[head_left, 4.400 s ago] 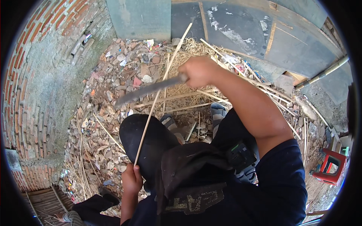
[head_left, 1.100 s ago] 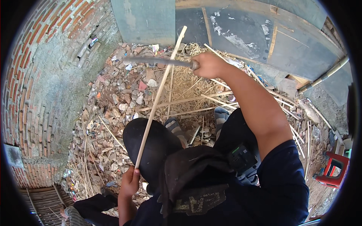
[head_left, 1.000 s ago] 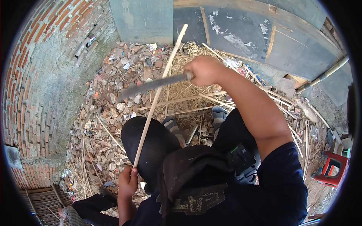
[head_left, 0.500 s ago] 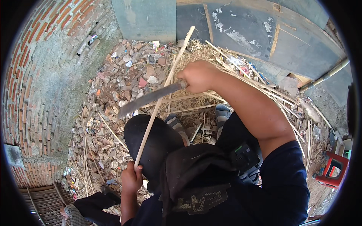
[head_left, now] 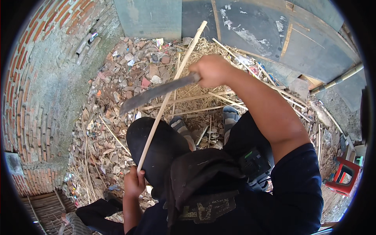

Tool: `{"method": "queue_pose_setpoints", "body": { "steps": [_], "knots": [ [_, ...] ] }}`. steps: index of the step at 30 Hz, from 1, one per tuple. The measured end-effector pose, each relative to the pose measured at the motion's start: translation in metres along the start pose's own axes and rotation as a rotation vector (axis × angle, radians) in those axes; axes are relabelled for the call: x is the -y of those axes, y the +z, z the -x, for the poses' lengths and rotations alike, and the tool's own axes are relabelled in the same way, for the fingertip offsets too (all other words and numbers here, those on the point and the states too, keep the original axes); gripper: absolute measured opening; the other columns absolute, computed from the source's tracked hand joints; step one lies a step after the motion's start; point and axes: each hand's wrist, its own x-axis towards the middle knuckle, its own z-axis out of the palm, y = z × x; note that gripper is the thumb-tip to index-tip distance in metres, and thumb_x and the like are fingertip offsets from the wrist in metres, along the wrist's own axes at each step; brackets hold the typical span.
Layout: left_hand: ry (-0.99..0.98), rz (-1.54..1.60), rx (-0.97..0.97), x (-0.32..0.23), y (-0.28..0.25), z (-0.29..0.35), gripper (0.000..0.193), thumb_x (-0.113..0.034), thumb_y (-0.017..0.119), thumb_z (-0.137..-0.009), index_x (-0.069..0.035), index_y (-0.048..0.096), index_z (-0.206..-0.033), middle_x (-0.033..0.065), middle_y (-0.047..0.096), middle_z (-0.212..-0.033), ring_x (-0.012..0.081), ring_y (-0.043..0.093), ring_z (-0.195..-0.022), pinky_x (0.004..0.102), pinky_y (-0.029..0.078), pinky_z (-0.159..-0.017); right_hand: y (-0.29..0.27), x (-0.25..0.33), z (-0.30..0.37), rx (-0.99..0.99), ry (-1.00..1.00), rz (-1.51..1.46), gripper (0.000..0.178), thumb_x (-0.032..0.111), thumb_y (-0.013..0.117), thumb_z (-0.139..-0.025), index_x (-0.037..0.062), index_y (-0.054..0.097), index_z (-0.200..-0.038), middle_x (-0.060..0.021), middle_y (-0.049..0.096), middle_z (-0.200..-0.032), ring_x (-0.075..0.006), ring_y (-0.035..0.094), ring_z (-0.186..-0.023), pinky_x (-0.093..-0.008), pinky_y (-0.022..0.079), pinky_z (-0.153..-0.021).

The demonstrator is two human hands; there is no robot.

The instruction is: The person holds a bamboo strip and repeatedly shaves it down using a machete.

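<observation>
My left hand point(head_left: 134, 181) is closed round the near end of a long pale wooden strip point(head_left: 159, 113), which looks like split bamboo. The strip slants up and away across my left knee, its wider end reaching toward the grey panels. My right hand point(head_left: 211, 71) grips the handle of a machete point(head_left: 156, 92). Its long dark blade points left and crosses over the strip; whether the edge touches it I cannot tell. Past my right hand lies a heap of pale shavings point(head_left: 203, 49), and several strips point(head_left: 188, 100) lie on the ground before my feet.
Rubble and scraps point(head_left: 113, 129) cover the ground. A rough brick wall point(head_left: 43, 98) rises on the left; grey panels point(head_left: 250, 27) stand at the far side. A red plastic stool point(head_left: 342, 176) is at the right. Another person's dark-clothed leg point(head_left: 98, 213) shows at the lower left.
My right hand with the machete has shifted slightly away and to the right. The strip's far end has risen a little in view. My left hand keeps its hold.
</observation>
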Motion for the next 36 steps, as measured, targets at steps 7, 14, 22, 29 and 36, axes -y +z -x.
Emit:
{"method": "queue_pose_setpoints", "body": {
  "steps": [7, 14, 22, 29, 36],
  "knots": [
    [0.0, -0.051, 0.011, -0.005, -0.004, -0.008, 0.033, -0.028, 0.052, -0.101, 0.002, 0.05, -0.088, 0.0212, 0.053, -0.059, 0.0435, 0.057, -0.056, 0.0448, 0.041, -0.05, 0.004, -0.079, 0.013, -0.198, 0.49, -0.301, 0.025, 0.023, 0.059, -0.086, 0.0029, 0.069, -0.097, -0.0175, 0.067, -0.08, -0.0312, 0.067, -0.079, -0.0453, 0.053, -0.076],
    [-0.039, 0.063, 0.039, -0.019, -0.008, -0.014, 0.038, -0.033, 0.059, -0.099, -0.002, 0.049, -0.081, 0.0198, 0.054, -0.057, 0.0436, 0.058, -0.055, 0.0459, 0.042, -0.049, 0.0, -0.014, 0.008, -0.073, 0.047, -0.042, 0.012, 0.017, 0.064, -0.079, 0.0096, 0.067, -0.088, -0.0098, 0.066, -0.073, -0.0258, 0.066, -0.071, -0.0406, 0.051, -0.067],
    [-0.04, 0.171, 0.13, -0.009, -0.018, -0.019, 0.037, -0.034, 0.057, -0.1, 0.0, 0.053, -0.084, 0.0183, 0.054, -0.058, 0.0367, 0.055, -0.052, 0.0422, 0.04, -0.05, 0.015, -0.061, -0.002, -0.145, 0.439, -0.258, 0.028, 0.024, 0.058, -0.083, 0.0048, 0.068, -0.099, -0.0172, 0.068, -0.086, -0.0319, 0.068, -0.083, -0.0443, 0.054, -0.079],
    [-0.021, 0.117, 0.022, -0.015, -0.016, 0.0, 0.036, -0.031, 0.051, -0.103, -0.001, 0.052, -0.084, 0.014, 0.051, -0.057, 0.0264, 0.051, -0.051, 0.0389, 0.038, -0.05, -0.008, -0.008, 0.013, -0.012, 0.112, -0.039, 0.017, 0.017, 0.063, -0.077, 0.0108, 0.069, -0.093, -0.0124, 0.068, -0.081, -0.0289, 0.069, -0.083, -0.0457, 0.054, -0.075],
    [-0.03, 0.231, 0.029, -0.037, -0.006, -0.004, 0.04, -0.032, 0.043, -0.106, 0.0, 0.05, -0.083, 0.0134, 0.048, -0.057, 0.0245, 0.051, -0.051, 0.0397, 0.037, -0.051, 0.008, -0.037, 0.005, 0.041, 0.311, -0.269, 0.024, 0.019, 0.065, -0.079, 0.0056, 0.068, -0.098, -0.0149, 0.068, -0.083, -0.031, 0.067, -0.082, -0.0458, 0.053, -0.075]
  ]
}}
